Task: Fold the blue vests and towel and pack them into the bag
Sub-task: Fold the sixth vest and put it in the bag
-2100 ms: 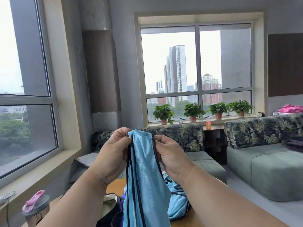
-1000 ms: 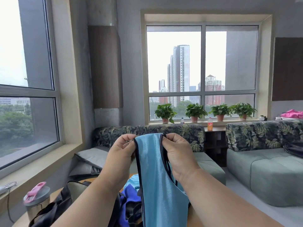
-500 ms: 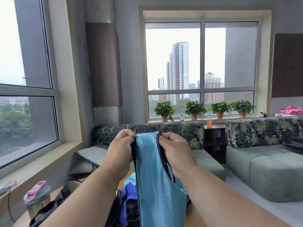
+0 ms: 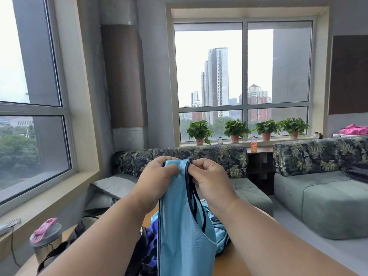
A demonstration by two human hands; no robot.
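Observation:
A light blue vest (image 4: 179, 226) with dark trim hangs in the air in front of me, folded lengthwise. My left hand (image 4: 159, 180) pinches its top edge at the shoulder. My right hand (image 4: 209, 180) pinches the dark-edged straps right beside it, the two hands almost touching. Below, on the wooden table (image 4: 229, 261), lies a heap of more light blue cloth (image 4: 219, 230) and a darker blue piece (image 4: 152, 234). A black bag (image 4: 79, 234) sits at the left of the heap, largely hidden by my left forearm.
A metal bottle with a pink lid (image 4: 44, 240) stands on the table's left edge near the window ledge. Green sofas with leaf-print backs (image 4: 318, 196) stand beyond the table. Potted plants (image 4: 237, 129) and an orange drink bottle (image 4: 253, 144) line the far sill.
My hands have drawn closer together at the vest's top, bringing the shoulder straps side by side. The vest still hangs at the same height.

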